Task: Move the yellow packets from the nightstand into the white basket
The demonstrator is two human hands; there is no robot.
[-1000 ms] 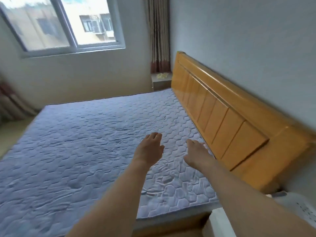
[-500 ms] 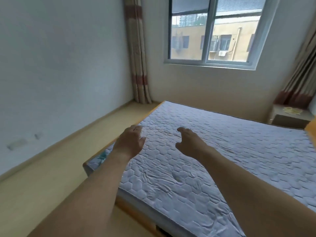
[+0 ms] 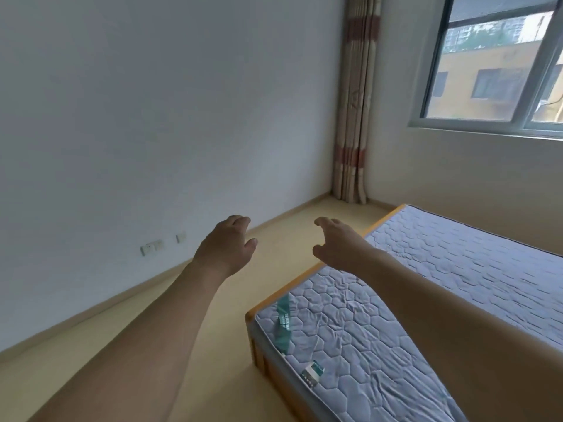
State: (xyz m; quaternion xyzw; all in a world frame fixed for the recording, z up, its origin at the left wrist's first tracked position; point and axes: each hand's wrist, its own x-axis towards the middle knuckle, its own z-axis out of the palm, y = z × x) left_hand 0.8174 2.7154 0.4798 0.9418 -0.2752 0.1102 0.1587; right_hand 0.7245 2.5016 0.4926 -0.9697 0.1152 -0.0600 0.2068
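Two forearms out in front, both mine. My left hand [image 3: 224, 245] palm down, fingers loosely curled, nothing in it. My right hand [image 3: 338, 242] same, fingers half spread, thumb apart, nothing held, hanging above edge of bed. One mattress [image 3: 359, 339], quilted hexagons, one green strap and one small label near its corner, one wooden frame [image 3: 307, 271] round it. Floor [image 3: 268, 257] beyond. Two wall sockets [image 3: 152, 247] low on left wall. One curtain [image 3: 353, 117] in corner, one window [image 3: 499, 65] right. No yellow packets, nightstand or white basket in sight.
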